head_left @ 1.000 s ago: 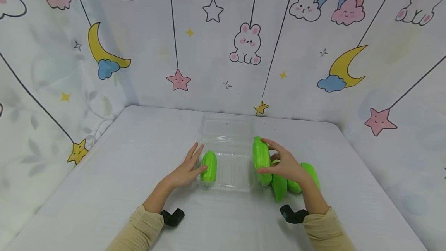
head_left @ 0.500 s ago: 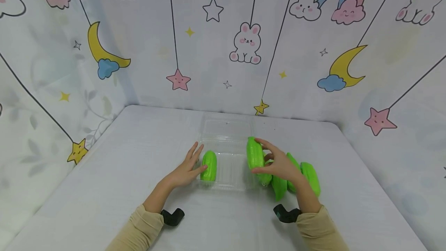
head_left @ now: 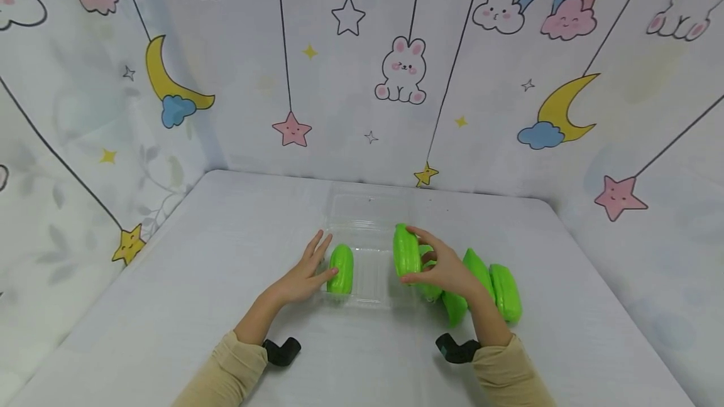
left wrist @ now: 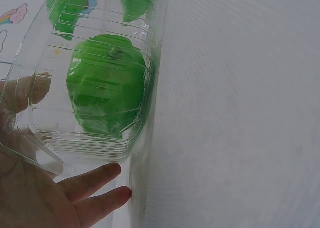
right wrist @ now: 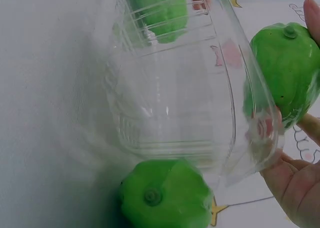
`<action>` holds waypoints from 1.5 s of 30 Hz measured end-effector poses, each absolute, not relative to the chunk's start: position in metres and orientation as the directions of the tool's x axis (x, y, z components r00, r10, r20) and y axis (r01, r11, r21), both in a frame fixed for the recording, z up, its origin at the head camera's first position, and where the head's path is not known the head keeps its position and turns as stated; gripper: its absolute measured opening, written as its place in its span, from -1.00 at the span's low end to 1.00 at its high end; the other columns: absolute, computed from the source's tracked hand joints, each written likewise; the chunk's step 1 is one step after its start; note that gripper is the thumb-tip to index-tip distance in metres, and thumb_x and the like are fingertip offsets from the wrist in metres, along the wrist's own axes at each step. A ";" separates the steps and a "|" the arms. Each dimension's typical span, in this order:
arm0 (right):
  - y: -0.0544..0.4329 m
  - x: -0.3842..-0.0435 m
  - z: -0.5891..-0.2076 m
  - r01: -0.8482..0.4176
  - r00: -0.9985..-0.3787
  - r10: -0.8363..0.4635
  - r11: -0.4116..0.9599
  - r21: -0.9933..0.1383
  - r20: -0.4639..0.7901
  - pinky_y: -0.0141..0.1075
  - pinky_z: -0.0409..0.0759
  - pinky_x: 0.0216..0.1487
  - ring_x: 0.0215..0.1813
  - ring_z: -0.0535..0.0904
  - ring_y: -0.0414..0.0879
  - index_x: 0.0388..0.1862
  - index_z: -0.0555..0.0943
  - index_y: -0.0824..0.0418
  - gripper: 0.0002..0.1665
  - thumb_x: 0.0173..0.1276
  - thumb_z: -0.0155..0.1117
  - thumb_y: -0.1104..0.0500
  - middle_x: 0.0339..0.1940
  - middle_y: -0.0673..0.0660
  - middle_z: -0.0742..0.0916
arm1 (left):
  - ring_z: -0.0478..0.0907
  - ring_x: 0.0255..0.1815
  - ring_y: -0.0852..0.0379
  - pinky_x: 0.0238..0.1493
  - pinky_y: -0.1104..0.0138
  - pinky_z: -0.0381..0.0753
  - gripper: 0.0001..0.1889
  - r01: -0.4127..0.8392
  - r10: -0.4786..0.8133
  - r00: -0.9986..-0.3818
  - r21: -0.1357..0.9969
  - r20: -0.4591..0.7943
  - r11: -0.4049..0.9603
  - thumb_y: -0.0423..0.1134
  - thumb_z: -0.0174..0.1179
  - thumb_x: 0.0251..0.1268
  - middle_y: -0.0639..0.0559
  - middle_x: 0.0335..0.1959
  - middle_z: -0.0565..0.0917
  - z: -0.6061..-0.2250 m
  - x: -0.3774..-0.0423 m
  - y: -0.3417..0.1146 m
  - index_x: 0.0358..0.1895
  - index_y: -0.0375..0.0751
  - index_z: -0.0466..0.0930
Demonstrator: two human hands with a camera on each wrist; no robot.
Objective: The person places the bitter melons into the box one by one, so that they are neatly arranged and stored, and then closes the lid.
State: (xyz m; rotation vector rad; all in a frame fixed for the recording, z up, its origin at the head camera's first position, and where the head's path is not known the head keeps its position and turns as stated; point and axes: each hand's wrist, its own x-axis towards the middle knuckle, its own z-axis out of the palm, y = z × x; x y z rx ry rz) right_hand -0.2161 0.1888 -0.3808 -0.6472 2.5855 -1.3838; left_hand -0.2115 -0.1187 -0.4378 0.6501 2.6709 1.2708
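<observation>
- Above the box (head_left: pixel 367 276), right edge: right hand (head_left: pixel 448 269), thumb and fingers pinching a green vegetable (head_left: pixel 406 253).
- Left edge: left hand (head_left: pixel 301 279), fingers spread beside a second vegetable (head_left: pixel 342 264).

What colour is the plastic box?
The box is clear and colourless; the right wrist view shows it best.

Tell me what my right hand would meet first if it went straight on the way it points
Probably the clear container: your right hand, holding a green piece, points forward and left across it. Height is hard to judge, so it might pass above without touching.
</observation>
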 end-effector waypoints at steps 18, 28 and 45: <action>0.175 -0.219 -0.393 -0.323 -0.893 -0.441 0.495 -0.807 0.087 -0.25 0.55 -0.26 -0.28 0.58 -0.08 0.41 0.17 0.00 0.12 -0.13 0.56 0.08 0.14 0.24 0.43 | -0.26 0.42 -0.22 0.24 -0.18 0.01 -0.21 0.325 0.430 -0.900 0.767 0.070 0.554 -0.01 -0.03 0.37 -0.06 0.45 -0.44 -0.437 -0.212 -0.118 0.46 -0.09 -0.32; 0.161 -0.206 -0.380 -0.353 -0.882 -0.459 0.487 -0.799 0.109 -0.23 0.55 -0.26 -0.28 0.57 -0.03 0.40 0.16 0.19 0.09 -0.09 0.54 0.19 0.13 0.32 0.41 | -0.25 0.42 -0.23 0.24 -0.17 0.02 -0.22 0.321 0.425 -0.903 0.764 0.069 0.559 -0.02 -0.03 0.37 -0.10 0.45 -0.42 -0.436 -0.212 -0.117 0.46 -0.12 -0.30; 0.154 -0.218 -0.407 -0.383 -0.877 -0.465 0.525 -0.760 0.121 -0.27 0.53 -0.29 -0.32 0.55 -0.15 0.40 0.20 0.01 0.15 -0.20 0.58 -0.06 0.09 0.16 0.46 | -0.22 0.41 -0.25 0.22 -0.19 0.04 -0.22 0.333 0.431 -0.899 0.763 0.079 0.554 -0.01 -0.04 0.38 -0.15 0.45 -0.40 -0.436 -0.211 -0.117 0.46 -0.18 -0.29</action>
